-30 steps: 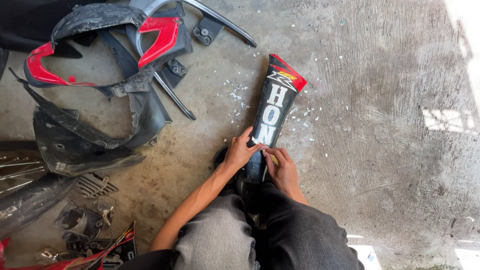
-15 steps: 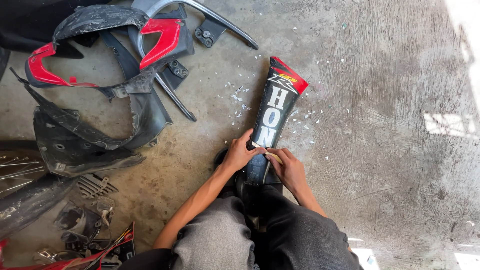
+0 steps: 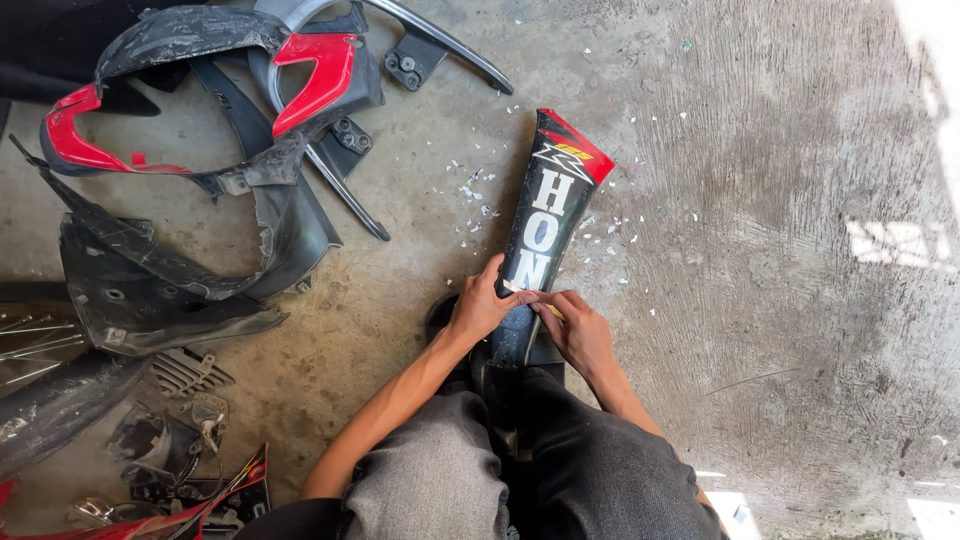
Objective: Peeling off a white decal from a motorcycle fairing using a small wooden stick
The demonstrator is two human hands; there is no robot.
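I look down on a rough, stained concrete floor (image 3: 780, 250) with sun patches at its right edge. On the far left lie stripped motorcycle body parts: a heap of black and red fairing shells (image 3: 200, 120), a dark ribbed inner cover (image 3: 150, 300) below them, and small loose bits and wires (image 3: 170, 440) near my left knee. In the middle, a long black side panel (image 3: 548, 215) with a red tip and white lettering stands tilted on the floor, its lower end between my knees. White flakes (image 3: 475, 190) are scattered on the concrete on both sides of it. My left hand (image 3: 482, 305) wraps around the panel's left edge, fingers closed on it and thumb across the face. My right hand (image 3: 578, 332) meets it from the right, fingertips pinched together on the lower lettering; something small and pale shows at the fingertips, but I cannot tell whether it is a tool or a lifted scrap of sticker. As I judge it, the risks are these: the panel could twist or slide on the gritty floor if my left grip loosens, a fingernail could slip on the hard edge, and the sticker may break into more crumbs instead of lifting whole.
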